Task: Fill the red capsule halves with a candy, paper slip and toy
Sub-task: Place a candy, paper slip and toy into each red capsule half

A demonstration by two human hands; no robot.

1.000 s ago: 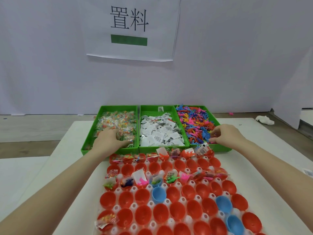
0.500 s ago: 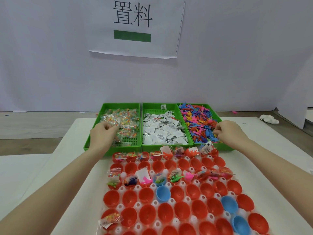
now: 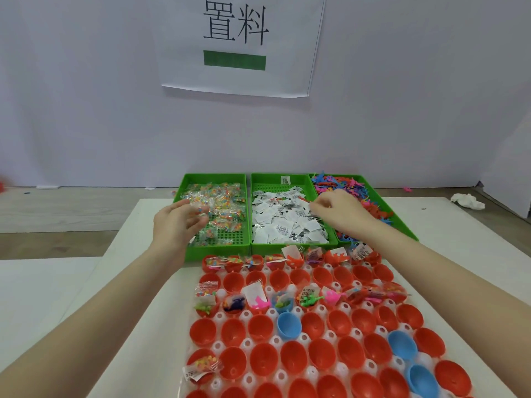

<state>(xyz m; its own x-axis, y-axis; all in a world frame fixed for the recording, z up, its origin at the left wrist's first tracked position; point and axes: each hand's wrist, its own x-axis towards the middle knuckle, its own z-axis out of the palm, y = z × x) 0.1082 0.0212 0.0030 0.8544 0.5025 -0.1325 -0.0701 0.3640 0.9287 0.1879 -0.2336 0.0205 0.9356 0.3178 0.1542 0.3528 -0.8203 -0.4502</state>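
Three green trays stand side by side at the far end. The candy tray (image 3: 184, 188) holds clear candy packets (image 3: 221, 202), the middle tray (image 3: 267, 187) holds white paper slips (image 3: 287, 222), and the right tray (image 3: 403, 226) holds coloured toys (image 3: 353, 186). My left hand (image 3: 172, 222) hovers at the candy tray's left side and pinches a clear candy packet (image 3: 198, 209), which is blurred. My right hand (image 3: 342, 211) reaches over the paper slips with curled fingers; what they hold is hidden. Red capsule halves (image 3: 261, 327) fill a clear holder near me. Several in the upper rows hold items.
Three blue capsule halves (image 3: 288, 326) (image 3: 402, 344) (image 3: 422, 380) sit among the red ones. All of it lies on a white mat (image 3: 138, 282). A paper sign (image 3: 235, 44) hangs on the wall behind, and a crumpled white tissue (image 3: 468, 201) lies at the far right.
My right hand has moved left from the toy tray to above the paper slips. My left hand has lifted out of the candy tray with a packet.
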